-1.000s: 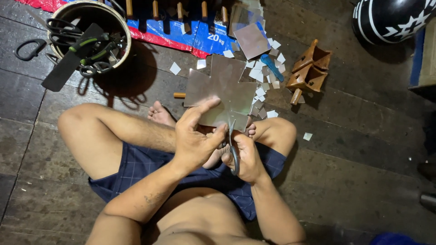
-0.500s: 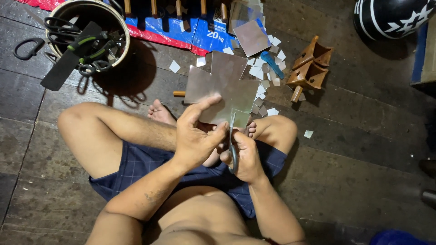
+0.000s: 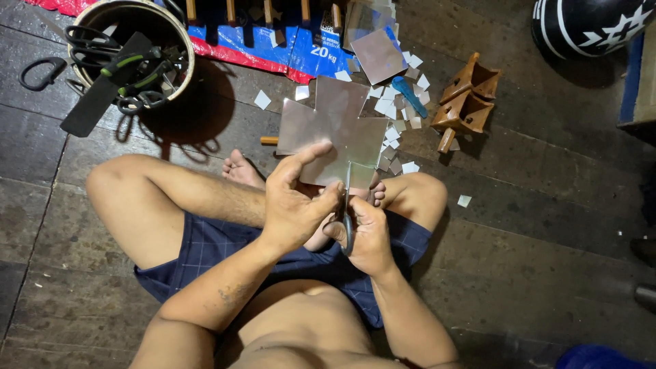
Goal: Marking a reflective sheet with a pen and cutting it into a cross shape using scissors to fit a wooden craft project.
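Observation:
I sit cross-legged on a dark wooden floor. My left hand point(image 3: 295, 200) pinches the near edge of a shiny metal sheet point(image 3: 335, 130) cut into a stepped, cross-like shape, thumb and forefinger spread along it. My right hand point(image 3: 369, 232) is closed on the handles of metal snips point(image 3: 347, 219), whose blades point up into the sheet's lower edge beside my left thumb. My feet lie under the sheet.
A round bucket point(image 3: 179, 48) of scissors and green-handled tools stands at the upper left. Several small square metal offcuts point(image 3: 396, 116) litter the floor beyond the sheet, with a blue-handled tool point(image 3: 408, 96), brown wooden blocks point(image 3: 468, 102), a blue-and-red sack point(image 3: 273, 48) and a dark helmet point(image 3: 594, 24).
The sheet has tilted slightly and my left hand's fingers have shifted along its edge. The snips stay at the lower edge.

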